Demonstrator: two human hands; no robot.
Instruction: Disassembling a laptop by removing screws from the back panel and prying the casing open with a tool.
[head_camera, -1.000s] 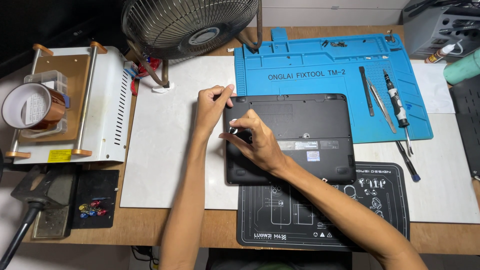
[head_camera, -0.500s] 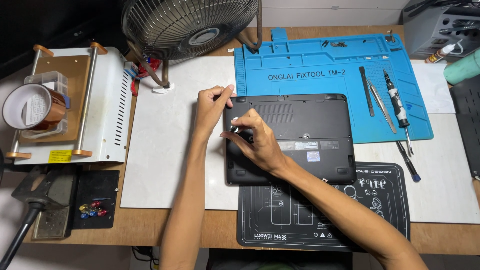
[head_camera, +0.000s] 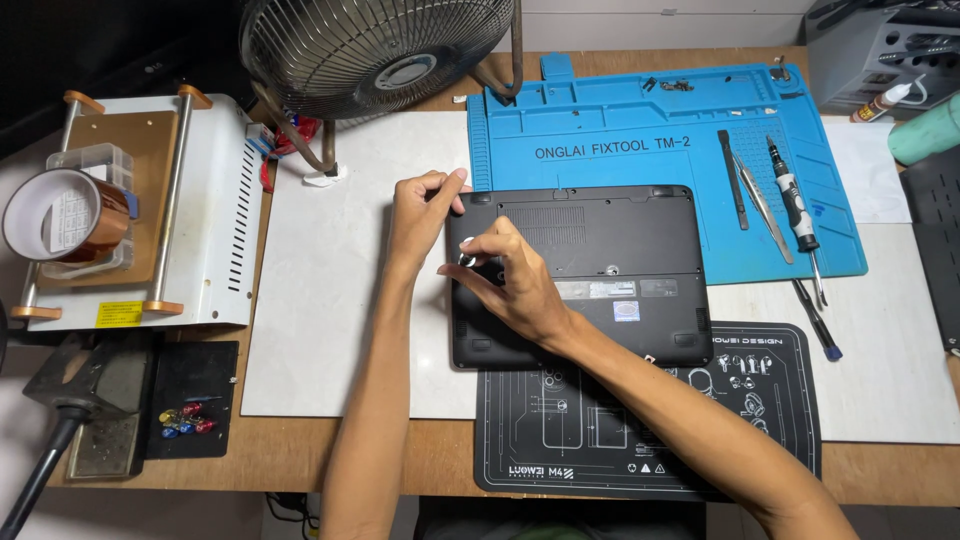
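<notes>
A black laptop (head_camera: 600, 250) lies bottom side up in the middle of the table. My left hand (head_camera: 420, 212) rests at its upper left corner, fingers curled against the edge. My right hand (head_camera: 510, 280) lies over the left part of the laptop's underside, fingertips pinched on a small silvery tool head (head_camera: 466, 259) standing on the case. What the tool's tip touches is hidden by my fingers.
A blue work mat (head_camera: 660, 140) behind the laptop carries a screwdriver (head_camera: 795, 210), tweezers (head_camera: 762, 208) and a black pry bar (head_camera: 732, 178). A black mat (head_camera: 760, 400) lies in front. A fan (head_camera: 370, 50) stands at the back, a white machine (head_camera: 200, 210) with a tape roll (head_camera: 65, 215) at left.
My right hand has shifted very slightly on the small tool near the laptop's left edge. My left hand and the laptop have stayed in place.
</notes>
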